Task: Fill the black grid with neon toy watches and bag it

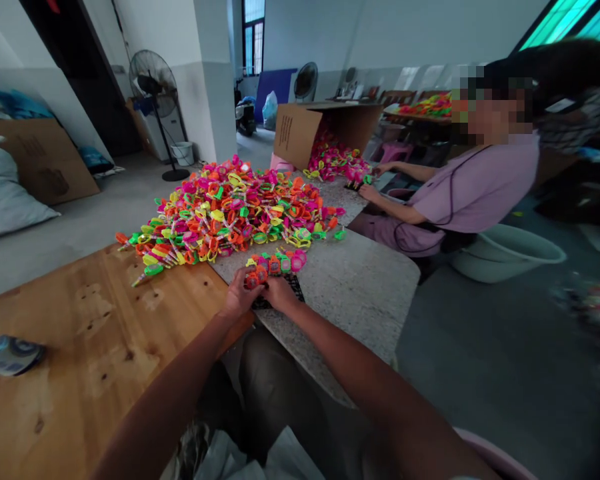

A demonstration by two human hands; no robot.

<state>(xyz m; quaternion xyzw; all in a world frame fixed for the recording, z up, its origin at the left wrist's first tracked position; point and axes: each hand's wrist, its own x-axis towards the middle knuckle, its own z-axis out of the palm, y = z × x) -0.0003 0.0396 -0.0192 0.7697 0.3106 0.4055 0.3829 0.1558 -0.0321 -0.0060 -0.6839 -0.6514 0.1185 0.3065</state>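
Note:
My left hand [239,294] is closed around an orange toy watch [253,277] at the near edge of the stone slab. Close against it, my right hand [281,294] has its fingers curled down over a black slotted rack [296,287]; what those fingers grip is hidden. Along the rack's far side stands a row of toy watches [275,265] in orange, green and pink. Behind the row rises a big heap of bright toy watches [230,213], several with small clear tubes attached.
A wooden table [180,320] adjoins the stone slab [350,280]. On the left lies a drink can [11,355]. Across the slab, a seated person in a mauve top [485,180] handles pieces beside a tipped cardboard box [296,132]. A pale tub [510,253] stands behind that person.

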